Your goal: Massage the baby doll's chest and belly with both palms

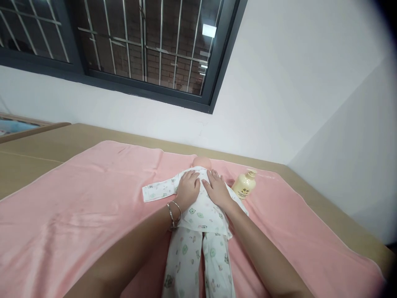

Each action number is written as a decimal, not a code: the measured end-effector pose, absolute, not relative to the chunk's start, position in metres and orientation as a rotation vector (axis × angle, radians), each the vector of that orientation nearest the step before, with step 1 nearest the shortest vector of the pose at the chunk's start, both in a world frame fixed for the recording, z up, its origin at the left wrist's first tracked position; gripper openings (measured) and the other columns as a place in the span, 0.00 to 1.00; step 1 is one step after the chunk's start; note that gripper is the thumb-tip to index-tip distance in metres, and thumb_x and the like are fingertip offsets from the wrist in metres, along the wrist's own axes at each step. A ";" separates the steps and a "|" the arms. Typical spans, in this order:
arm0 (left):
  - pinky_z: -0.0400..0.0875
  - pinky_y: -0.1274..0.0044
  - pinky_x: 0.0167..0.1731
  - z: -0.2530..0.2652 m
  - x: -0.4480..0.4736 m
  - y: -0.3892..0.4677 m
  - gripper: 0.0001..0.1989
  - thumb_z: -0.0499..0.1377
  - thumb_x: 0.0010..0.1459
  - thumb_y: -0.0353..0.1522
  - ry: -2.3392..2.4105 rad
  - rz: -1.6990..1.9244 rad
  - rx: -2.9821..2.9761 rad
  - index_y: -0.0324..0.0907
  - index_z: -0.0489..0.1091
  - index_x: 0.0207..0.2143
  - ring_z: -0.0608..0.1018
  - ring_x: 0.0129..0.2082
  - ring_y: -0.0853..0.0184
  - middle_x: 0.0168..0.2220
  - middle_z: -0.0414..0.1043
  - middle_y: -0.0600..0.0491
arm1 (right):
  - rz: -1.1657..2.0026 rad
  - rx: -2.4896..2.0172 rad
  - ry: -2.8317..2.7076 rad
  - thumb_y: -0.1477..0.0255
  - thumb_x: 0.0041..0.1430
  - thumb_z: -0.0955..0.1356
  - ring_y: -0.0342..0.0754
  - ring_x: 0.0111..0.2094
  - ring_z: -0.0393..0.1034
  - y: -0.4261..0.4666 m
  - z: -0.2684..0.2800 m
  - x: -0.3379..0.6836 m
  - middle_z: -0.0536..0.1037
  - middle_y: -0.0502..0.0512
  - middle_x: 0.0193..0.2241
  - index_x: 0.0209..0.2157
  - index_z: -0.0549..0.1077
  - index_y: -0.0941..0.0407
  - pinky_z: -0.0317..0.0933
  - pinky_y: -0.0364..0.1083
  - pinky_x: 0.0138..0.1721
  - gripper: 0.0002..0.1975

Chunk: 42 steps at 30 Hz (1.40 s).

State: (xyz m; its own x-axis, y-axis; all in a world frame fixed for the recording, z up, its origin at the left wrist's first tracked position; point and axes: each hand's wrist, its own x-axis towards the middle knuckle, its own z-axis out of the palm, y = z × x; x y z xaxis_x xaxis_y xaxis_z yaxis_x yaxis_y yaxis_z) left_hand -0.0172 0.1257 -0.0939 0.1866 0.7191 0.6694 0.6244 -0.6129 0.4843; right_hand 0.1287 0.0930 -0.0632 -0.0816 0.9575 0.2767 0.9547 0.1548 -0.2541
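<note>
A baby doll (202, 162) lies stretched out with its head toward the wall, dressed in a white printed top (201, 213) and matching trousers (185, 252). My left hand (187, 188) rests flat on the left side of the doll's upper body, fingers extended toward its head; a bracelet (173, 213) circles that wrist. On the other side of the chest, my right hand (218, 189) lies flat too, its fingers apart. Neither hand grips anything. One sleeve (159, 190) spreads out to the left. Just right of the doll is a pale yellow pump bottle (244, 184), slightly tilted in view.
A pink blanket (102, 194) covers much of the wooden surface (83, 136) under the doll. White walls (263, 82) rise behind and to the right. Above is a dark-framed window (149, 89) with metal bars. A wooden-edged crib or tray (37, 129) shows at far left.
</note>
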 end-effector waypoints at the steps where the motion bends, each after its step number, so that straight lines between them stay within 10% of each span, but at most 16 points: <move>1: 0.64 0.63 0.55 -0.093 -0.017 0.125 0.16 0.48 0.62 0.29 1.355 1.370 2.382 0.41 0.71 0.48 0.71 0.53 0.58 0.50 0.71 0.45 | -0.039 -1.820 -2.063 0.59 0.69 0.53 0.59 0.67 0.43 0.091 -0.063 0.127 0.55 0.69 0.65 0.64 0.55 0.63 0.38 0.60 0.64 0.30; 8: 0.58 0.58 0.59 -0.090 -0.013 0.121 0.21 0.49 0.62 0.33 1.504 1.227 2.413 0.36 0.64 0.56 0.65 0.58 0.52 0.56 0.65 0.38 | -0.015 -1.869 -1.917 0.61 0.68 0.55 0.57 0.63 0.55 0.078 -0.061 0.118 0.64 0.68 0.60 0.61 0.62 0.62 0.52 0.53 0.59 0.27; 17: 0.53 0.55 0.60 -0.092 -0.014 0.125 0.22 0.46 0.62 0.31 1.458 1.140 2.477 0.36 0.63 0.58 0.61 0.62 0.50 0.60 0.62 0.38 | 0.036 -1.742 -1.994 0.65 0.66 0.57 0.55 0.65 0.50 0.097 -0.070 0.131 0.59 0.64 0.64 0.64 0.57 0.61 0.42 0.55 0.64 0.27; 32: 0.69 0.64 0.49 -0.088 -0.014 0.107 0.15 0.48 0.64 0.34 1.593 1.370 2.505 0.41 0.74 0.40 0.73 0.48 0.54 0.46 0.73 0.42 | -0.215 -1.931 -1.899 0.66 0.67 0.54 0.58 0.55 0.66 0.058 -0.062 0.109 0.70 0.65 0.56 0.59 0.65 0.57 0.60 0.53 0.52 0.24; 42: 0.56 0.59 0.61 -0.094 -0.016 0.133 0.21 0.48 0.64 0.33 1.319 1.160 2.589 0.39 0.64 0.57 0.64 0.61 0.55 0.59 0.64 0.43 | -0.044 -1.734 -2.029 0.67 0.67 0.55 0.57 0.66 0.47 0.087 -0.069 0.128 0.57 0.65 0.64 0.64 0.58 0.61 0.44 0.56 0.64 0.26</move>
State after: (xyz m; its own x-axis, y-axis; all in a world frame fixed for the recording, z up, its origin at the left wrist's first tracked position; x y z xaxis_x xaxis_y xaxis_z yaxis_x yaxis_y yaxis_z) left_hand -0.0157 0.1325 -0.0940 0.3696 0.7024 0.6083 0.6928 -0.6446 0.3233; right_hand 0.1276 0.0872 -0.0685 -0.0927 0.9258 0.3664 0.9408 0.2019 -0.2722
